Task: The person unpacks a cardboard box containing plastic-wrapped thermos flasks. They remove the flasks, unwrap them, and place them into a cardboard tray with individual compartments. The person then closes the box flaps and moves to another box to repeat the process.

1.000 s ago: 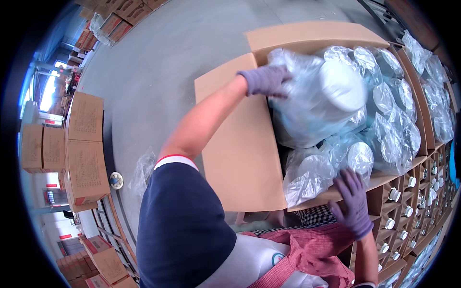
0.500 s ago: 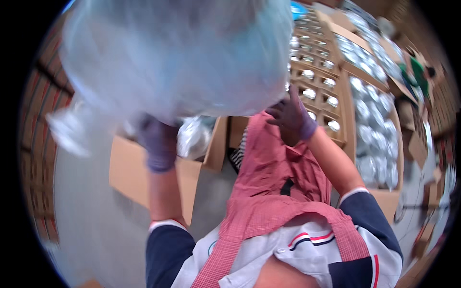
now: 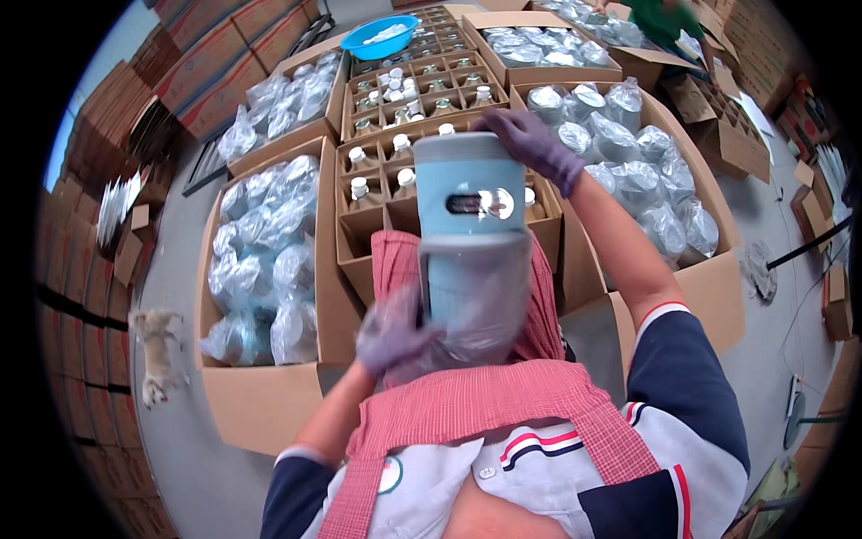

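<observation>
A light blue thermos jug (image 3: pixel 471 190) with grey rim and grey handle stands over my lap, its far end above a partitioned carton (image 3: pixel 352 260). An oval opening in its side shows something shiny. My right hand (image 3: pixel 534 148), in a purple glove, grips the jug's far rim. Clear plastic bag (image 3: pixel 480 328) covers the near part of the jug. Beside the handle my left hand (image 3: pixel 395 337), also gloved and somewhat blurred, closes on the loose plastic. White-capped bottles (image 3: pixel 401 148) stand in the carton's cells.
Open cartons of plastic-wrapped items flank me, one at left (image 3: pixel 269 260) and one at right (image 3: pixel 637 162). A blue basin (image 3: pixel 382 38) rests on the far cartons. A small pale dog (image 3: pixel 160 350) lies on the floor at left. Another person in green (image 3: pixel 660 20) is at far right.
The large blurred plastic-covered mass before my face has come down and shows as the jug over my lap. My left hand has moved right to it; my view has shifted, showing more cartons.
</observation>
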### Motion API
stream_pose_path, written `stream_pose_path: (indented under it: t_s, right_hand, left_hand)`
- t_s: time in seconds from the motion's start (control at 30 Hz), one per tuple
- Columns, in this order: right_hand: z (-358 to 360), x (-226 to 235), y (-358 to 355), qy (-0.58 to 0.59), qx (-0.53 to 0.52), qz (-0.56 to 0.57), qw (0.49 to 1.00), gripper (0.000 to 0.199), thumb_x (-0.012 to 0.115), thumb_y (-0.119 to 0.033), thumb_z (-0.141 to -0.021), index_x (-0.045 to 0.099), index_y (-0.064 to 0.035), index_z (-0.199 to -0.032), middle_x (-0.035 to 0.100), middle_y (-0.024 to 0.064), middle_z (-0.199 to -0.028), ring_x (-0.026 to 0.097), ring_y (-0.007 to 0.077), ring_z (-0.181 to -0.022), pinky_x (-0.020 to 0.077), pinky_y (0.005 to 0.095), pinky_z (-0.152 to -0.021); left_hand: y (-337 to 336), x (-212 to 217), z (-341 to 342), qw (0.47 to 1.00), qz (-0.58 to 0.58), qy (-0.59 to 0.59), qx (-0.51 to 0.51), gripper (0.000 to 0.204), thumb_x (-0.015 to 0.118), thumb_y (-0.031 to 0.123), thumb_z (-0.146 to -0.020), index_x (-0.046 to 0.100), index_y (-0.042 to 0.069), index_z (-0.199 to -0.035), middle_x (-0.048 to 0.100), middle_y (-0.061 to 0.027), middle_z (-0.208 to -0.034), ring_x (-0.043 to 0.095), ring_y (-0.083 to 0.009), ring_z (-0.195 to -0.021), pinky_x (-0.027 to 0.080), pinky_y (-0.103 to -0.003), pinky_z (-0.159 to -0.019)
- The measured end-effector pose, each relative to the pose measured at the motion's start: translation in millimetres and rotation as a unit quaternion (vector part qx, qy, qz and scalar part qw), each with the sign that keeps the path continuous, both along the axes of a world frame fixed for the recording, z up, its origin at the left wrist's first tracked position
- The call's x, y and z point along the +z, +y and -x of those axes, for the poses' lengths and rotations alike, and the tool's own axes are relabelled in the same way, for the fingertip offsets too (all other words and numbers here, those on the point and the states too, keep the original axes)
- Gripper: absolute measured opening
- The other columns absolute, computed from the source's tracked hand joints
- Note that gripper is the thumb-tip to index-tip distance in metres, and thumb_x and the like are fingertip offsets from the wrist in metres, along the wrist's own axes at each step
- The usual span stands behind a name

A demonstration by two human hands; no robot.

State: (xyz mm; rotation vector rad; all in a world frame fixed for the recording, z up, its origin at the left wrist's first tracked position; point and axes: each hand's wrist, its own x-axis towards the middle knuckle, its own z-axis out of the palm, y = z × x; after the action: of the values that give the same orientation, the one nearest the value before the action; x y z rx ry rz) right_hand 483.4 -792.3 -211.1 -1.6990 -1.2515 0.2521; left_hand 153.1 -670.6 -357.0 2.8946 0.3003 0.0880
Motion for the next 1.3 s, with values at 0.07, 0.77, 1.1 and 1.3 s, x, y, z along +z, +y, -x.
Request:
stream_pose_path:
  t_s: [0.07, 0.77, 1.1, 1.3]
  right_hand:
    - [-44.2, -46.8, 0.9, 0.127, 0.021, -0.03, 0.991, 0.062, 0.037, -0.059, -0.092, 0.067, -0.005, -0.101, 0.067, 0.0079, -0.088, 0.063, 0.0156, -0.084, 0.0489, 0.0306, -0.078]
    - [-36.2, -4.5, 49.9, 0.061, 0.161, -0.229, 0.958, 0.048, 0.038, -0.041, -0.095, 0.059, -0.0013, -0.111, 0.061, 0.0121, -0.112, 0.057, 0.0254, -0.105, 0.0395, 0.0338, -0.097]
    - [-52.1, -13.6, 61.6, -0.004, 0.164, -0.189, 0.968, 0.06, 0.02, -0.043, -0.098, 0.057, 0.0005, -0.116, 0.06, 0.0168, -0.115, 0.053, 0.0328, -0.115, 0.0342, 0.0426, -0.104]
    - [-68.8, -18.3, 66.6, -0.039, 0.143, -0.158, 0.976, 0.069, 0.018, -0.052, -0.096, 0.056, 0.0005, -0.118, 0.06, 0.0173, -0.117, 0.058, 0.0285, -0.107, 0.0435, 0.0369, -0.094]
  left_hand:
    - [1.7, 57.0, 15.4, 0.952, 0.274, -0.009, -0.135, 0.061, 0.067, 0.021, -0.076, 0.047, 0.005, -0.131, 0.053, -0.0195, -0.125, 0.056, -0.0235, -0.111, 0.047, -0.035, -0.089]
    - [80.7, 146.0, -204.4, 0.822, 0.397, -0.405, -0.045, 0.079, 0.023, 0.062, -0.091, 0.055, -0.006, -0.117, 0.054, -0.0213, -0.12, 0.049, -0.0342, -0.116, 0.031, -0.044, -0.103]
    - [103.4, 158.7, -216.4, 0.87, 0.359, -0.315, -0.124, 0.046, 0.038, 0.034, -0.095, 0.06, -0.004, -0.11, 0.063, -0.0187, -0.108, 0.059, -0.0336, -0.102, 0.042, -0.039, -0.094]
    - [102.4, 156.9, -217.8, 0.852, 0.413, -0.318, 0.038, 0.057, 0.03, 0.039, -0.097, 0.044, -0.007, -0.128, 0.051, -0.0197, -0.128, 0.046, -0.0289, -0.122, 0.033, -0.039, -0.103]
